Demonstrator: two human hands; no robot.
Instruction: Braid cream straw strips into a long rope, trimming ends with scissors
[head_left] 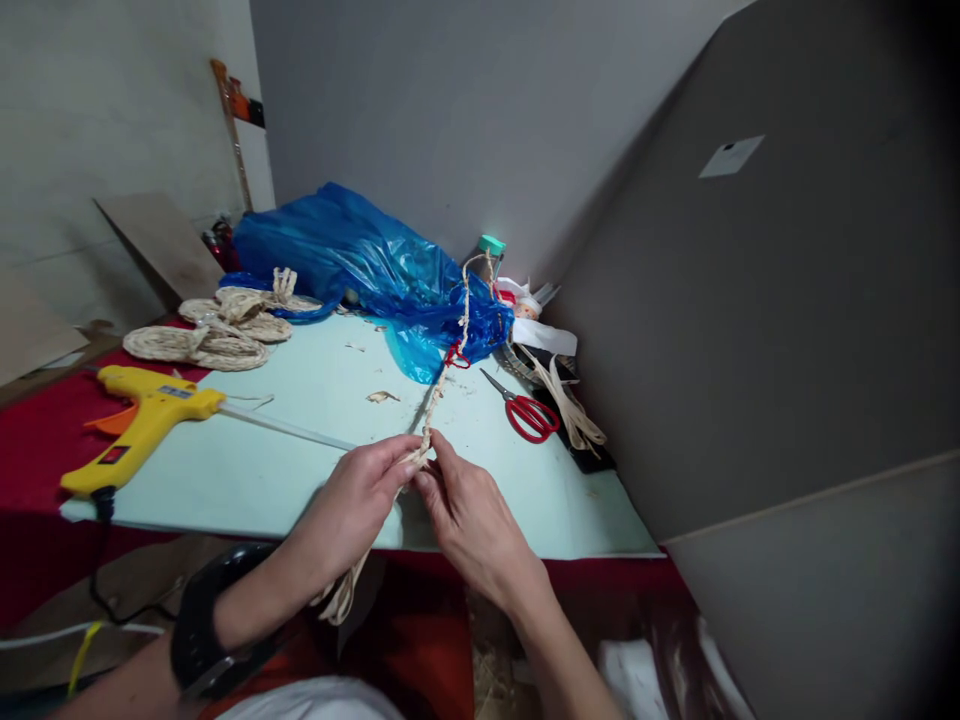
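Both my hands meet at the lower end of a pale braided raffia cord (433,400), above the table's front edge. My left hand (367,485) pinches the strands from the left, thumb and fingers closed. From the right, my right hand (469,505) is closed at the same spot, its fingertips against the braid. Upward from my hands the cord runs taut to a red tie (456,355), then on to a loop near a green-topped object (491,245). Loose raffia strands (341,600) hang below my left hand. My fingers partly hide the braid's working end.
A yellow glue gun (146,405) with a long glue stick lies at left. Behind it are raffia bundles (217,335) and a blue plastic bag (352,250). Red-handled scissors (529,415) and flat raffia strips (566,400) lie at right, beside a tall grey panel (787,300).
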